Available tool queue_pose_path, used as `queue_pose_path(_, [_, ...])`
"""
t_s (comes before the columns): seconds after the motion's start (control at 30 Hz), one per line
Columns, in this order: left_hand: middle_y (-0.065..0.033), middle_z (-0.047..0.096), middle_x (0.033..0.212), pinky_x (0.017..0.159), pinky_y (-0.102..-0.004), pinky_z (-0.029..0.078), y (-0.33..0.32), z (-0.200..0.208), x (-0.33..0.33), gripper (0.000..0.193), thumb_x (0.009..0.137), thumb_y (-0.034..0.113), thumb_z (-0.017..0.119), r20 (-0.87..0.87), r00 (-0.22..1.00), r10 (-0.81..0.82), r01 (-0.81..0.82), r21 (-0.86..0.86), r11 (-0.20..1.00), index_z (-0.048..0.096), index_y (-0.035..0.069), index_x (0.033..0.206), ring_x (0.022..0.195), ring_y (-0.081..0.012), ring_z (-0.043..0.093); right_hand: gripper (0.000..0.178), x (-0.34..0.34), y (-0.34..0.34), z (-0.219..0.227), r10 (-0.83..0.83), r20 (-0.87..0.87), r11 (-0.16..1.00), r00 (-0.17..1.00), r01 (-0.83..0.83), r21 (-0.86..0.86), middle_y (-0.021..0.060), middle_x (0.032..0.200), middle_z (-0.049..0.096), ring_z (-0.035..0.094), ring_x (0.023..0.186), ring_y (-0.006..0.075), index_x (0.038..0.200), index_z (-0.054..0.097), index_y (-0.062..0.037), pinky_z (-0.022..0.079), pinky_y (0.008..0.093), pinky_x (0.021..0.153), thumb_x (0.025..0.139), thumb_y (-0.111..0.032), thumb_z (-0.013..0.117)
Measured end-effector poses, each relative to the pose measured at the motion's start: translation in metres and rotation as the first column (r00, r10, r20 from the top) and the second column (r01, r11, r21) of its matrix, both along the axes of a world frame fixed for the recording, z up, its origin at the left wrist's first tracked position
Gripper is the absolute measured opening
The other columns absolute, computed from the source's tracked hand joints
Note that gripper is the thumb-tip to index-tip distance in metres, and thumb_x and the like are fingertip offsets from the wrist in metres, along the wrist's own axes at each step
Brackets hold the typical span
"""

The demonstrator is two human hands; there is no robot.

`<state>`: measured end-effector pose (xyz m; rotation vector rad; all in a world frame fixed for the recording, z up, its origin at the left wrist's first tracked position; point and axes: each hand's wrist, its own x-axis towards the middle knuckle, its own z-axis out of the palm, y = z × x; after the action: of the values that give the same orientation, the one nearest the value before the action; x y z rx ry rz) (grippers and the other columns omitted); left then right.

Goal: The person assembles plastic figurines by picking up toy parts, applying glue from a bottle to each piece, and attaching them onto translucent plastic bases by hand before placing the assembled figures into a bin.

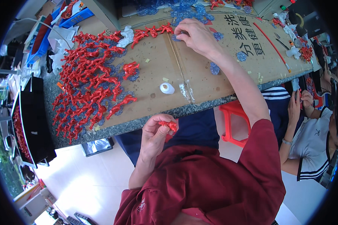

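Observation:
My left hand (pixel 156 135) is closed in front of my body, near the table's front edge. Pinched between its thumb and fingers is a small red plastic figurine (pixel 168 125), partly covered by them. My right hand (pixel 197 36) stretches to the far side of the table with fingers curled together. At its fingertips a translucent blue piece (pixel 175 38) shows in part. Just left of that hand lies a short row of red figurines (pixel 153 31). A large spread of similar red figurines (pixel 90 75) fills the table's left side, with blue pieces among them.
A white bottle (pixel 167 88) sits on the cardboard-covered table (pixel 154 101). Translucent blue pieces (pixel 191 13) are heaped at the back. Crumpled white tissue (pixel 126 36) lies by the figurines. A long red stick (pixel 270 45) rests at right. Beside me, a person (pixel 308 131) works; a red stool (pixel 234 122) stands between.

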<state>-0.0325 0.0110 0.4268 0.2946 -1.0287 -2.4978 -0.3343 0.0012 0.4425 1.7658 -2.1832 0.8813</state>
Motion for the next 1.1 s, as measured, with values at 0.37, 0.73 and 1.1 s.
queue_pose_path(0.37, [-0.0092,0.055,0.091,0.067,-0.0254,0.042,0.007,0.004,-0.012,0.024,0.09,0.016,0.05,-0.061,0.988,-0.142,0.15,0.17,0.974,0.05,0.003,0.11,0.079,-0.0153,0.054,0.032,0.135,0.12,0.04,-0.026,0.782,1.0,0.623,0.023,0.016,0.0045,0.087,0.057,0.052,0.067,0.0095,0.101,0.057,-0.0023,0.042,0.0216,0.059,0.071,0.002,0.067])
queue_pose_path(0.73, [-0.0078,0.056,0.089,0.071,-0.0249,0.043,0.016,-0.001,-0.015,0.024,0.09,0.016,0.05,-0.023,0.978,-0.209,0.21,0.182,0.961,0.049,0.0,0.108,0.08,-0.0144,0.054,0.03,0.146,0.151,0.014,0.072,0.997,0.992,0.039,-0.107,-0.067,0.0039,0.091,0.063,0.056,0.065,0.0054,0.107,0.06,-0.0035,0.045,0.0201,0.054,0.078,0.0,0.063])
queue_pose_path(1.1, [-0.0103,0.054,0.099,0.073,-0.0242,0.044,0.015,-0.005,-0.013,0.019,0.086,0.008,0.054,0.001,0.999,-0.048,0.048,-0.083,0.995,0.052,0.0,0.103,0.083,-0.0132,0.053,0.03,0.151,0.152,0.01,0.141,0.917,0.989,-0.373,0.016,-0.145,0.0119,0.103,0.058,0.06,0.089,0.0173,0.104,0.059,0.0021,0.05,0.0269,0.081,0.075,0.008,0.062])
